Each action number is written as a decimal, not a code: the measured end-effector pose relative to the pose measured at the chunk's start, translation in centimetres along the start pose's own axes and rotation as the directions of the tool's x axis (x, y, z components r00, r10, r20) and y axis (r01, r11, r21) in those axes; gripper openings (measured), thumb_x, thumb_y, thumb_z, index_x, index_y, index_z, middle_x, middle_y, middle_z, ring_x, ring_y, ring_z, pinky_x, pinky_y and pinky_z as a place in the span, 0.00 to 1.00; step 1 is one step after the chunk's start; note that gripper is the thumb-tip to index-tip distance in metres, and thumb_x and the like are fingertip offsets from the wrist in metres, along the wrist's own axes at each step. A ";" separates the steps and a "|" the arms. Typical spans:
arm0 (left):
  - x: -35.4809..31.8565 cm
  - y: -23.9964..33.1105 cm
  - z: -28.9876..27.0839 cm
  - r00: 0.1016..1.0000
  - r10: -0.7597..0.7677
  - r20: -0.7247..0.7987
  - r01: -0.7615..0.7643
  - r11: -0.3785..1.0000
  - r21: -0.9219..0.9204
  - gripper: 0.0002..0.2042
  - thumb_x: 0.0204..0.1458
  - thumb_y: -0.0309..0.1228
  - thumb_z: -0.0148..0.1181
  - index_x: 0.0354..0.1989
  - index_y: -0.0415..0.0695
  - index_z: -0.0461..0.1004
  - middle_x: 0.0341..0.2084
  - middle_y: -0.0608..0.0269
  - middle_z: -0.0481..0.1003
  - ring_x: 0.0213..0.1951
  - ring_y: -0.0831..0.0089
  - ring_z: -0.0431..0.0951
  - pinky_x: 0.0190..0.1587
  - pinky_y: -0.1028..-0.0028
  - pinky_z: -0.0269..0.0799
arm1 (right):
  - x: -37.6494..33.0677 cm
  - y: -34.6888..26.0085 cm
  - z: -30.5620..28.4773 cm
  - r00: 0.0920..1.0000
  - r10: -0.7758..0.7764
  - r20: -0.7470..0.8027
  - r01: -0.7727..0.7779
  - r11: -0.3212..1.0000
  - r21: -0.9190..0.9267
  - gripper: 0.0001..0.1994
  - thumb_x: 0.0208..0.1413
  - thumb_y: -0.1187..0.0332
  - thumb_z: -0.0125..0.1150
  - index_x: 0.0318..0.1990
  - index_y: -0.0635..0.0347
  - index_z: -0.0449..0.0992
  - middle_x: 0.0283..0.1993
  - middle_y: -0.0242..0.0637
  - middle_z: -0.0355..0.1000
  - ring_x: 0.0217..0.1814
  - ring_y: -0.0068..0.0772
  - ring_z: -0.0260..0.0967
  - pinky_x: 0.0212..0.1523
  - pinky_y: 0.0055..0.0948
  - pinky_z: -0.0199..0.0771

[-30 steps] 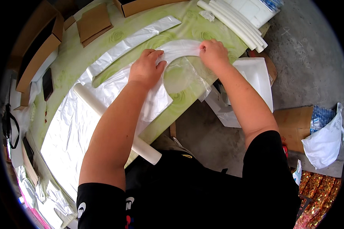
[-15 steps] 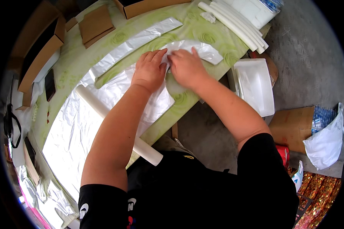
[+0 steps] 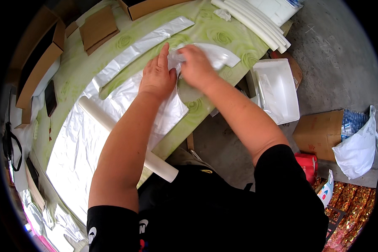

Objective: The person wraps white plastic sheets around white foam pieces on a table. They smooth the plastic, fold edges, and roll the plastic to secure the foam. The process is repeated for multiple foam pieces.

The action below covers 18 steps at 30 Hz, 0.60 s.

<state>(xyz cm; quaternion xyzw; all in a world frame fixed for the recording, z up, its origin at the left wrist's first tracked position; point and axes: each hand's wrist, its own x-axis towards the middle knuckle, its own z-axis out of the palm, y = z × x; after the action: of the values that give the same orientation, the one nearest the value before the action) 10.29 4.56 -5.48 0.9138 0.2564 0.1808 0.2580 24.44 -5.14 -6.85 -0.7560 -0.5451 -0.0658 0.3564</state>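
A large white plastic bag [image 3: 73, 143] with two long handle strips lies spread over the table. My left hand [image 3: 157, 77] rests on it at the base of the nearer right-hand strip, fingers stretched out and thumb apart. Close beside it, my right hand [image 3: 196, 69] bends over the same strip, its fingertips smeared by motion, so its grip cannot be made out. The right-hand strip [image 3: 224, 54] runs out past my right hand. Beneath my left forearm, a white tube-like roll [image 3: 161, 167] lies across the bag.
A green-patterned cloth [image 3: 220, 31] covers the table. Several white rolls [image 3: 256, 25] lie at its far right, cardboard pieces [image 3: 98, 29] at the far left. A phone [image 3: 50, 98] and an open cardboard box [image 3: 40, 59] are left. Right of the table stands a white bin [image 3: 290, 90].
My right hand has shifted slightly left and up over the strip. My left fingers have straightened on the bag. The whole view has moved a little.
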 end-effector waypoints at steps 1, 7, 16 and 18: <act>0.1 -0.1 0.2 1.000 0.004 0.001 -0.004 1.000 0.006 0.40 0.58 0.34 0.59 0.78 0.54 0.46 0.64 0.52 0.68 0.67 0.54 0.65 0.71 0.58 0.57 | -0.1 1.1 -0.8 0.994 0.093 -0.050 -0.103 0.949 -0.299 0.20 0.50 0.75 0.60 0.54 0.62 0.77 0.59 0.52 0.72 0.63 0.54 0.68 0.66 0.44 0.66; 0.2 -0.4 0.0 1.000 -0.016 0.019 0.016 0.999 -0.027 0.40 0.59 0.35 0.59 0.78 0.52 0.45 0.64 0.50 0.68 0.67 0.51 0.65 0.71 0.58 0.59 | -1.8 -4.4 -0.8 0.983 -0.176 0.059 0.147 0.932 0.333 0.21 0.48 0.80 0.53 0.53 0.65 0.75 0.57 0.52 0.74 0.61 0.57 0.70 0.62 0.44 0.71; 0.3 0.1 0.0 0.997 0.079 0.013 -0.080 0.996 0.044 0.26 0.58 0.43 0.61 0.65 0.48 0.72 0.64 0.56 0.70 0.66 0.52 0.65 0.71 0.59 0.59 | -0.6 8.5 -6.8 0.908 0.417 -0.045 -0.398 0.823 -0.406 0.28 0.54 0.57 0.68 0.62 0.53 0.74 0.63 0.42 0.72 0.67 0.47 0.66 0.69 0.44 0.63; -0.2 0.6 -0.3 0.995 0.099 0.010 -0.100 0.987 0.124 0.27 0.57 0.45 0.62 0.64 0.48 0.74 0.66 0.57 0.68 0.69 0.54 0.62 0.72 0.59 0.56 | -0.8 9.1 -6.9 0.946 0.324 -0.001 -0.303 0.885 -0.355 0.27 0.54 0.53 0.66 0.63 0.46 0.75 0.63 0.37 0.72 0.70 0.45 0.63 0.70 0.46 0.59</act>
<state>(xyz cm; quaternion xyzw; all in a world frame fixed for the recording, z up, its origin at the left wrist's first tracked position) 10.21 4.15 -4.90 0.9402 0.2207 0.1752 0.1916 34.03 -11.36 -6.42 -0.8868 -0.4056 -0.0812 0.2061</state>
